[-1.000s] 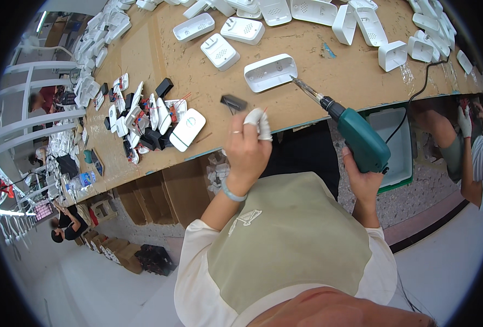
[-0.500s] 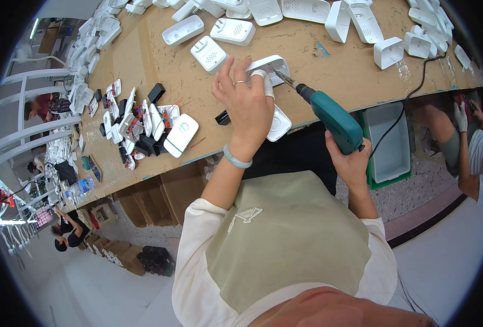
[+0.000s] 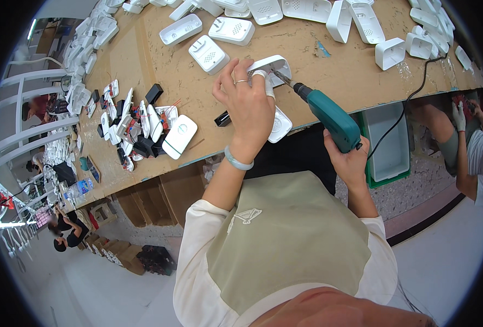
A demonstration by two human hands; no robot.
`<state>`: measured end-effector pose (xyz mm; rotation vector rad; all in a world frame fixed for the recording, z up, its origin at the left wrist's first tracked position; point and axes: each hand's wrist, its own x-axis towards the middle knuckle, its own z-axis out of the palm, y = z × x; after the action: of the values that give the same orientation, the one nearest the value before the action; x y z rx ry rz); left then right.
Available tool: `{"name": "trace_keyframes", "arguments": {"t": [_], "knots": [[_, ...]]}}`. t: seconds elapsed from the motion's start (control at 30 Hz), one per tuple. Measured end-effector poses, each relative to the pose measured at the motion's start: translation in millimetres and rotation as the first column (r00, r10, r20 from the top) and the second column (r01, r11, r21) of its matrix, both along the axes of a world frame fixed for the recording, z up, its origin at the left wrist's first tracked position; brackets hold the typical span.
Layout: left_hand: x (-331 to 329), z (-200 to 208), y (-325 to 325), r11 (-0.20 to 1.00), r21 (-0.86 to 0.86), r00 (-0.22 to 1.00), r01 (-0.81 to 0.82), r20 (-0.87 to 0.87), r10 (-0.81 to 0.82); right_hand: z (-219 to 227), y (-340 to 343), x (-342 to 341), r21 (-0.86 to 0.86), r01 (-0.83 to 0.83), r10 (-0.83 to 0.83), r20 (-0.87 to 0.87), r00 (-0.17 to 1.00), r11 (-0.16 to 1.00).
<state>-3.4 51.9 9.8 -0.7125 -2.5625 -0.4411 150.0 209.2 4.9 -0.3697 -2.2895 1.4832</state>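
Note:
My right hand (image 3: 348, 158) grips the handle end of a green electric screwdriver (image 3: 333, 117), whose bit points left into a white plastic housing (image 3: 280, 64). With its fingers round the near side, my left hand (image 3: 247, 101) steadies that housing on the table edge; white tape wraps one finger. A white cover (image 3: 280, 126) lies just under the left hand, partly hidden by it. A small black block (image 3: 223, 119) rests beside the left wrist. Just beyond the fingers stands a white plug housing (image 3: 208, 54) with prongs up.
A heap of white covers, wires and black blocks (image 3: 138, 128) lies left on the cardboard-topped table (image 3: 208, 92). More white housings (image 3: 367, 22) crowd the far side. A black cord (image 3: 416, 90) hangs over the edge above a grey bin (image 3: 388, 147). Another person's gloved hand (image 3: 459, 117) is at right.
The view has shifted very slightly. The screwdriver has dipped a touch, its bit still in the housing; both hands keep their holds.

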Motion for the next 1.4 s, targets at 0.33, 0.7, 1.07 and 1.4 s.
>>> {"name": "trace_keyframes", "arguments": {"t": [0.33,0.7,1.07,1.4], "knots": [[1.1,-0.8,0.6,0.996,0.078,0.999,0.042,0.031,-0.044,-0.2,2.5,1.2,-0.024,0.007,-0.006,0.011,1.000,1.000],[0.2,-1.5,1.9,0.997,0.072,0.999,0.036,0.027,-0.038,-0.7,4.2,-0.4,-0.008,-0.025,0.025,-0.016,1.000,1.000],[-0.5,-0.8,3.8,0.998,0.055,0.999,0.025,0.029,-0.027,1.0,6.9,-1.0,0.023,-0.026,0.026,-0.010,1.000,0.999],[-0.2,-0.3,4.0,0.998,0.065,0.999,0.020,0.049,-0.023,0.4,6.9,-1.3,0.019,-0.024,0.025,-0.027,0.999,1.000]]}}
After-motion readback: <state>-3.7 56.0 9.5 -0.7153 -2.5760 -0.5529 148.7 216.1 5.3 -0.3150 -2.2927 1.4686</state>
